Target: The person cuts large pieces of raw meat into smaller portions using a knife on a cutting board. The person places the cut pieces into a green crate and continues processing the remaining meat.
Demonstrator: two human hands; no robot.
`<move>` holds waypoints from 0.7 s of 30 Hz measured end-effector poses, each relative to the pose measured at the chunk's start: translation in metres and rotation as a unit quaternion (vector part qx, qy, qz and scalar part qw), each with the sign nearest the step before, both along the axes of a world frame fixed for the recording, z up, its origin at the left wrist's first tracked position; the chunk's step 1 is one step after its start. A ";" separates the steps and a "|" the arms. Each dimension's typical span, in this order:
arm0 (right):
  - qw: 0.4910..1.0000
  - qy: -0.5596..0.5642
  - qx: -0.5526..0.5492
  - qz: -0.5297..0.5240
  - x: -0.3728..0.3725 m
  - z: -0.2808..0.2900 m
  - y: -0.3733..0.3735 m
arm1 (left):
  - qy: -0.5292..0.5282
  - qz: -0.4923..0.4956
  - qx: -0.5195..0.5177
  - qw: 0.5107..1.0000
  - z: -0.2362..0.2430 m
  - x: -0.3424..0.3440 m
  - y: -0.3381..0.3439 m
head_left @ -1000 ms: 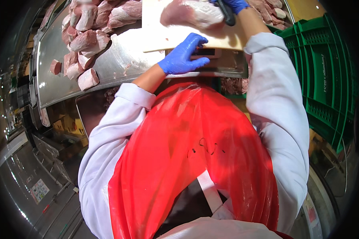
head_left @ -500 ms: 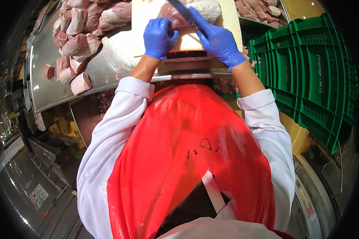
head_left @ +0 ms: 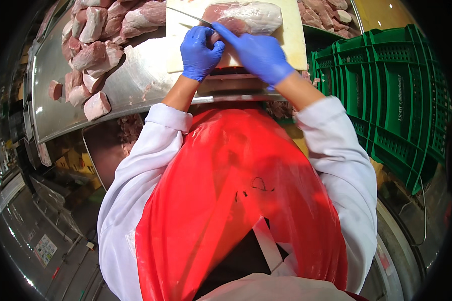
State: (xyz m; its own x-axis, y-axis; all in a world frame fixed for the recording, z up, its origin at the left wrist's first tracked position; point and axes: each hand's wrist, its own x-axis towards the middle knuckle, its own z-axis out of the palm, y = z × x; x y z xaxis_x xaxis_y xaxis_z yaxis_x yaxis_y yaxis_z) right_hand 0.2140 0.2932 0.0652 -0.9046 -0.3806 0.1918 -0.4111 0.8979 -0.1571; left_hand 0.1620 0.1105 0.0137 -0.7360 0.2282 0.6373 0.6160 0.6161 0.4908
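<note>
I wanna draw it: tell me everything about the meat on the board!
The meat is long, thick, rounded, shiny pink at left and whitish toward right. It lies crosswise on the board. The left hand seems to touch its left end; the right hand, holding a knife, partly hides its near edge.

Meat-processing room, raw meat (head_left: 89, 56) heaped on steel table (head_left: 55, 113), cutting board (head_left: 292, 47), green crate (head_left: 381, 95), red apron (head_left: 231, 165)

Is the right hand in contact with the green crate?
Apart: in the head view, the white board shows between the right hand and the green crate.
</note>
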 end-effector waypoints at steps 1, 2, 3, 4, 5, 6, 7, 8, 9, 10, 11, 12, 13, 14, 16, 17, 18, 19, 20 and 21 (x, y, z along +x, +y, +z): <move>1.000 -0.001 -0.001 -0.014 -0.003 -0.001 -0.006 | -0.006 -0.003 0.013 1.000 0.000 -0.003 -0.001; 1.000 -0.002 -0.003 -0.030 -0.005 -0.002 -0.011 | -0.012 -0.007 0.027 1.000 -0.002 -0.007 -0.002; 0.999 -0.005 -0.007 -0.041 -0.007 -0.006 -0.014 | -0.019 -0.005 0.037 0.999 -0.005 -0.010 -0.006; 0.999 -0.006 -0.033 -0.017 0.005 -0.002 -0.006 | -0.051 0.007 0.060 0.997 -0.006 -0.013 -0.013; 0.998 -0.051 -0.010 -0.021 0.020 0.007 0.006 | -0.076 0.012 0.082 0.994 -0.006 -0.015 -0.019; 0.995 -0.097 0.015 -0.024 0.038 0.019 0.018 | -0.102 0.017 0.105 0.989 -0.003 -0.016 -0.025; 0.992 -0.121 0.010 -0.025 0.057 0.026 0.033 | -0.127 0.019 0.130 0.983 0.000 -0.019 -0.029; 0.989 -0.144 0.004 -0.026 0.075 0.032 0.047 | -0.164 0.011 0.176 0.971 0.000 -0.023 -0.036; 0.985 -0.163 0.040 -0.035 0.092 0.039 0.056 | -0.199 0.015 0.177 0.964 -0.001 -0.029 -0.043; 0.980 -0.181 0.074 -0.046 0.105 0.044 0.064 | -0.233 0.018 0.177 0.956 -0.002 -0.037 -0.052; 0.980 -0.184 0.066 -0.048 0.116 0.045 0.071 | -0.267 0.023 0.175 0.947 -0.005 -0.046 -0.065; 0.979 -0.187 0.058 -0.050 0.126 0.044 0.077 | -0.316 0.025 0.137 0.938 -0.013 -0.061 -0.083; 0.979 -0.190 0.052 -0.055 0.132 0.041 0.079 | -0.241 0.011 0.113 0.964 -0.008 -0.065 -0.082; 0.985 -0.148 -0.066 -0.061 0.135 0.036 0.075 | -0.164 -0.004 0.090 0.982 -0.003 -0.069 -0.081; 0.969 -0.086 -0.189 -0.135 0.123 0.027 0.045 | -0.107 -0.090 0.062 0.988 0.015 -0.076 -0.073; 0.952 -0.053 -0.249 -0.171 0.111 0.023 0.024 | -0.058 -0.151 0.038 0.986 0.025 -0.077 -0.065; 0.930 -0.055 -0.318 -0.177 0.090 0.029 0.002 | -0.010 -0.179 -0.014 0.984 0.032 -0.081 -0.058; 0.925 -0.049 -0.311 -0.214 0.070 0.024 -0.017 | 0.038 -0.210 -0.065 0.975 0.036 -0.085 -0.049; 0.918 -0.043 -0.302 -0.254 0.051 0.020 -0.031 | 0.017 -0.242 -0.081 0.967 0.043 -0.087 -0.039; 0.911 -0.014 -0.310 -0.271 0.032 0.013 -0.043 | -0.003 -0.269 -0.101 0.958 0.049 -0.089 -0.032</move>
State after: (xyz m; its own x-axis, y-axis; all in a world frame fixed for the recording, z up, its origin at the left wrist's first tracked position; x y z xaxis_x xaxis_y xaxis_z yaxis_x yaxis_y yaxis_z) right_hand 0.2458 0.2503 0.0784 -0.9356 0.2964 0.1917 0.0778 0.7027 -0.7073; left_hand 0.0735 0.0788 0.0625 -0.4805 0.6934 0.5369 0.8689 0.2933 0.3988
